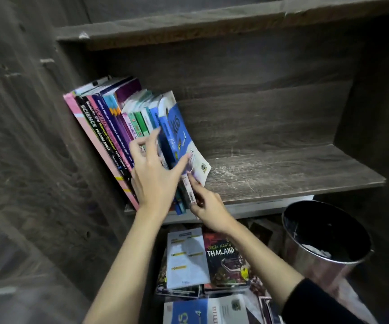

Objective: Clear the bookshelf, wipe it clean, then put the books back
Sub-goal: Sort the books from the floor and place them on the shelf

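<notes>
A dark wooden bookshelf (294,174) holds a row of books (109,127) leaning against its left wall. At the right end of the row stands a blue and white book (179,134), tilted left. My left hand (153,174) lies spread against the spines and the blue cover, fingers apart. My right hand (208,208) pinches the lower spine of a thin book (189,190) at the shelf's front edge, just beside the blue book. A pile of loose books (203,260) lies on the floor below the shelf.
A shiny metal waste bin (324,244) with a dark liner stands on the floor at the right, under the shelf edge. Another shelf board (212,26) runs above. The right half of the middle shelf board is bare and scuffed.
</notes>
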